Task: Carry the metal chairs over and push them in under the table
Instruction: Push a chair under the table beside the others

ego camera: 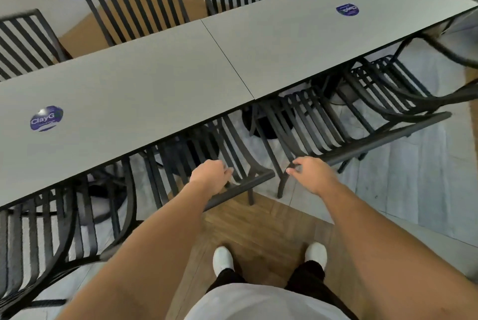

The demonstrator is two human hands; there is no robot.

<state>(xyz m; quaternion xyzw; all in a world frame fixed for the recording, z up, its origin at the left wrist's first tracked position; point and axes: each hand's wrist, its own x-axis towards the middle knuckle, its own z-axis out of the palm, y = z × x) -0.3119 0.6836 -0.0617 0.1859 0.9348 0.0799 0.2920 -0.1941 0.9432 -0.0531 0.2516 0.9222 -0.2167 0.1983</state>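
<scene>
The left grip (210,173) clenched one chair's top rail (240,186) and the right grip (309,172) grasped the neighbouring chair's top rail (388,136), apparently to slide both under the tabletop (155,81) ahead.

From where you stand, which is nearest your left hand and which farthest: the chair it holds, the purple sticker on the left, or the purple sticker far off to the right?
From the left hand:
1. Chair back, right under the fingers.
2. Left sticker, on the tabletop to the left.
3. Right sticker, far across on the second table.
</scene>
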